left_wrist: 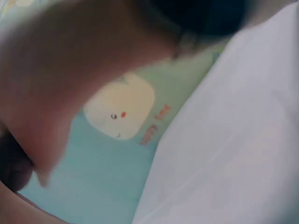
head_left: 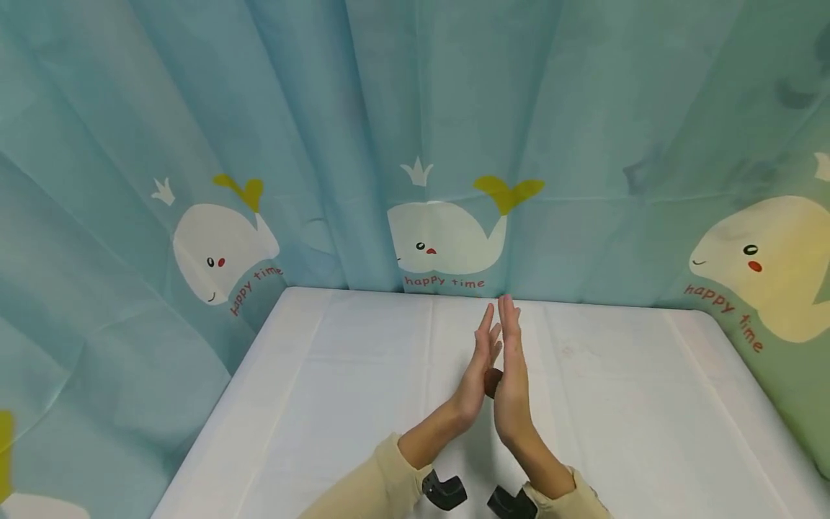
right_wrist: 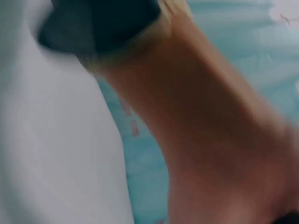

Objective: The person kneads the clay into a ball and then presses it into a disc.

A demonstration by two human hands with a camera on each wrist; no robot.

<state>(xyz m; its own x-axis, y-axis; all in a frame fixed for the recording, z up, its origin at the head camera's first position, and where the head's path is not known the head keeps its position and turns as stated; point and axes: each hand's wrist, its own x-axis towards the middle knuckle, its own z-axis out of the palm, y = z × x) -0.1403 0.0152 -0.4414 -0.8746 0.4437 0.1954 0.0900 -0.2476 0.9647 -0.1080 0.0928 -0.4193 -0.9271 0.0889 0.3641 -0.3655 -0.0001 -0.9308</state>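
Between the two palms sits a small, brown, rounded object (head_left: pixel 493 383), mostly covered by the hands; its kind cannot be made out. My left hand (head_left: pixel 475 383) presses it from the left, fingers straight and pointing away from me. From the other side my right hand (head_left: pixel 514 393) presses against it, also with straight fingers. Both hands are upright, palms facing, above the table. In the left wrist view the object (left_wrist: pixel 15 164) appears dark at the left edge beside blurred skin. A blurred wrist (right_wrist: pixel 205 121) fills much of the right wrist view.
A white-covered table (head_left: pixel 363 360) lies beneath the hands. Blue-green curtains (head_left: pixel 311 144) with whale prints stand along its back and sides. A black wrist camera (head_left: pixel 444 491) is on the left wrist and another black camera (head_left: pixel 512 502) on the right.
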